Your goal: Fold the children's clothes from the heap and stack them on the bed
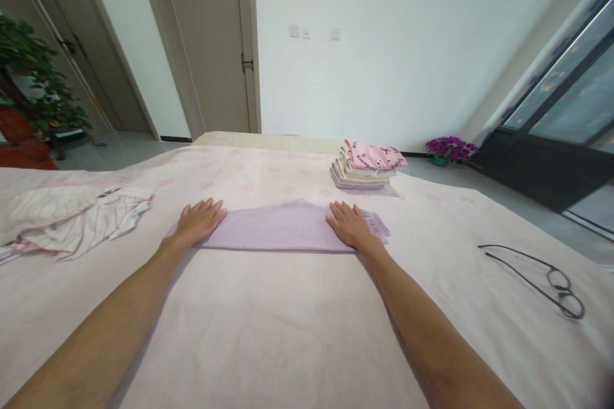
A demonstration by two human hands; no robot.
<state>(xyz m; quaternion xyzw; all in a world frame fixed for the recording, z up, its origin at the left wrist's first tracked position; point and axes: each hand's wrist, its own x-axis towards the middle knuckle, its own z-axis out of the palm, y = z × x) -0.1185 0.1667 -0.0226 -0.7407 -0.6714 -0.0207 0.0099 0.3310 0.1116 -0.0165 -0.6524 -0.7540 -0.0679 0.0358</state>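
A light purple ribbed garment (pixel 281 228), folded into a long flat strip, lies crosswise on the pink bed cover (pixel 288 319). My left hand (pixel 199 222) rests palm down on its left end, fingers stretched out. On its right part lies my right hand (pixel 349 225), also flat with the fingers a little apart. Just past the right hand, a ruffled or ribbed edge of the garment sticks out. Neither hand grips anything. The cloth directly beneath both palms is hidden.
Behind my right hand stands a stack of folded clothes (pixel 364 169), a pink printed one on top. Striped white clothes (pixel 81 217) lie loosely at the left. Eyeglasses (pixel 559 287) rest at the right. Beyond are a potted plant (pixel 33 77), a door (pixel 211 38) and purple flowers (pixel 449 148).
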